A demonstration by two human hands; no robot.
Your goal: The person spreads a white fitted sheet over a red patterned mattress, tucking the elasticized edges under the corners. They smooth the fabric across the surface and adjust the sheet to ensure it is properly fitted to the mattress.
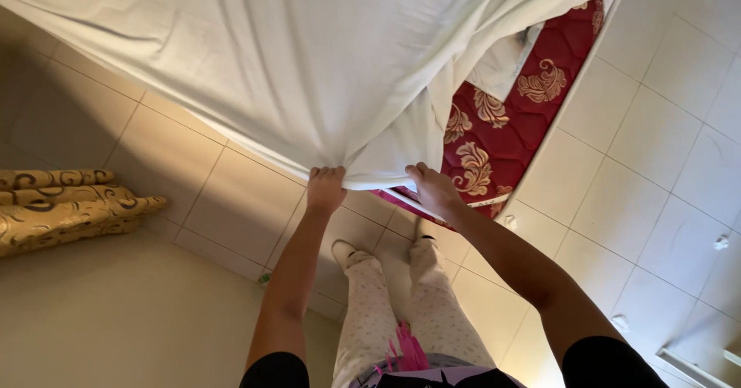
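Observation:
A white bed sheet (309, 56) is spread over a mattress and reaches down to its near corner. My left hand (326, 187) grips the sheet's hem, fingers curled over the edge. My right hand (432, 187) holds the same hem a little to the right, at the mattress corner. The mattress (502, 126) is dark red with cream floral patterns, and its right side lies bare where the sheet does not cover it. Both arms reach forward from below the frame.
Pale beige floor tiles (656, 141) surround the bed. A gold and brown patterned cloth (62, 210) lies at the left. My legs in light spotted trousers (401, 303) stand right before the mattress corner. A beige wall (116, 318) fills the lower left.

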